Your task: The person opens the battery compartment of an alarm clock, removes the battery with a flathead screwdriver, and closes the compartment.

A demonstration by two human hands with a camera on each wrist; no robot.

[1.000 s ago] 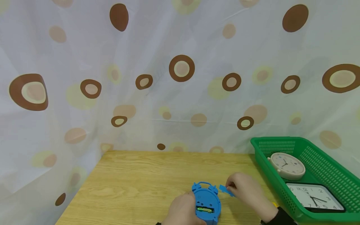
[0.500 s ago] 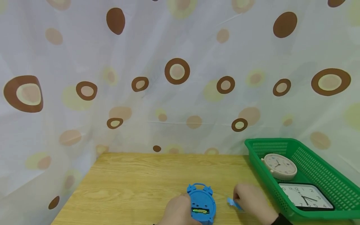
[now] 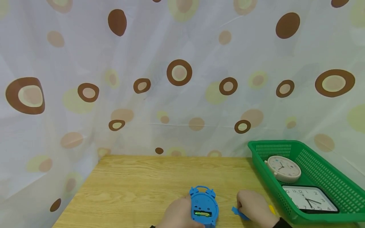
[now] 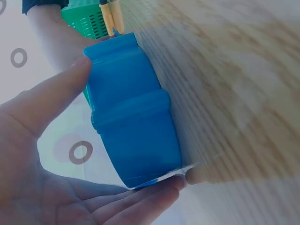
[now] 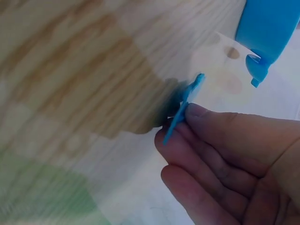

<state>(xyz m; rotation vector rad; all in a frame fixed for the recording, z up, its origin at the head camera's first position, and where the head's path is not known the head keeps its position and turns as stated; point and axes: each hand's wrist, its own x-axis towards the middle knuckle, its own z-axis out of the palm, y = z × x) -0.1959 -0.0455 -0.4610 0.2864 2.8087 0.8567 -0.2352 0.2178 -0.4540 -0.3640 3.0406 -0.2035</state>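
A blue twin-bell alarm clock [image 3: 204,202] stands on the wooden table with its back toward the head camera. Its battery slot is uncovered, and a green-and-gold battery [image 3: 201,213] lies inside. My left hand [image 3: 180,213] grips the clock from the left side; the left wrist view shows the thumb [image 4: 70,86] on one face and fingers on the other. To the right of the clock, my right hand [image 3: 253,207] pinches a small blue battery cover [image 3: 239,212] between thumb and finger, low by the tabletop. In the right wrist view the cover [image 5: 180,112] is seen nearly edge-on.
At the right stands a green basket [image 3: 266,174]. It holds a round cream clock [image 3: 284,168] and a black-framed rectangular clock [image 3: 310,199]. A yellow object [image 3: 272,209], mostly hidden behind my right hand, lies beside the basket. A dotted curtain [image 3: 179,107] hangs behind the table [image 3: 137,183].
My right hand has moved down and away from the clock with the battery cover, lowering it toward the table. My left hand keeps its grip on the clock. The head view has shifted slightly.
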